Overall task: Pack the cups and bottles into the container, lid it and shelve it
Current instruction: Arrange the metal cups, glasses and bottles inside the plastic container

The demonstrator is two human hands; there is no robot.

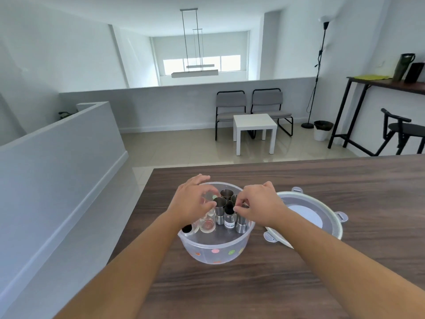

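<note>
A round clear container with coloured dots stands on the wooden table. Inside it are several steel cups and small glass bottles with black caps. My left hand is over the container's left side, fingers curled around a glass bottle. My right hand is over its right side, fingertips pinched on the rim of a steel cup. The clear lid lies to the right of the container on the table.
The table's left edge runs close beside the container, with a grey half wall beyond it. Across the room stand two chairs, a white side table, a floor lamp and a high dark table with a stool.
</note>
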